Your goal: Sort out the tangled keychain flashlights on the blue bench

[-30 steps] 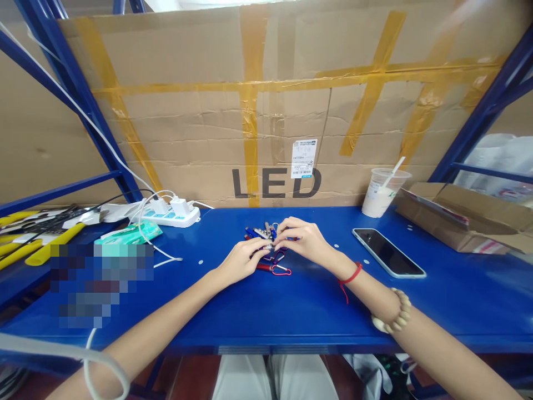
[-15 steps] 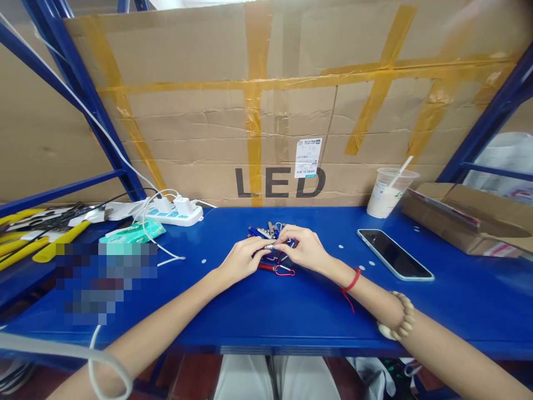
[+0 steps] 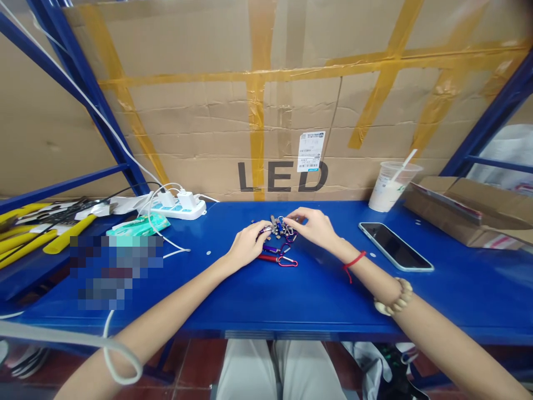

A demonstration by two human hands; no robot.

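Head view: left hand (image 3: 247, 245) pinches a tube (image 3: 266, 229) beside the pile (image 3: 280, 226) on the counter (image 3: 300, 300); right hand (image 3: 313, 226) at the pile, grip unclear. Steady left pinch, light right touch should avoid snags.

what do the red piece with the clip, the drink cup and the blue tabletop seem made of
Red piece: probably glossy coloured metal; its clip has a silvery, metallic-looking bar. Drink cup: likely thin clear plastic, its upper part see-through. Blue tabletop: perhaps painted metal, with a smooth sheen, though coated board is possible.
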